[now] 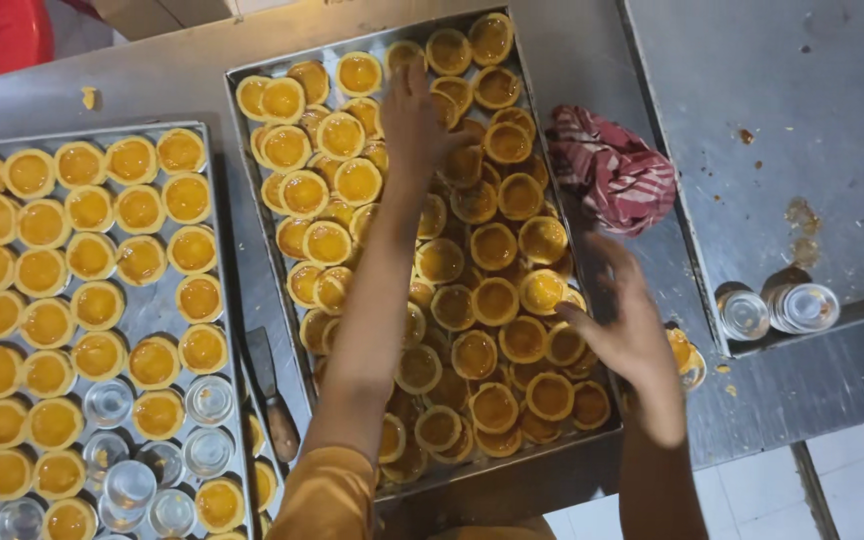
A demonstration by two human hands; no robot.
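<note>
A metal tray in the middle is piled with several small tarts in round tins, their yellow-orange filling showing. My left hand reaches over the far part of this tray, fingers spread just above the tarts, holding nothing I can make out. My right hand hovers at the tray's right edge, blurred, fingers apart next to a tart. Whether it touches the tart I cannot tell. An orange sleeve covers my left upper arm.
A second tray at left holds tarts in neat rows plus several empty shiny tins. A knife lies between the trays. A red checked cloth lies right of the middle tray. Two empty tins sit by a raised steel surface.
</note>
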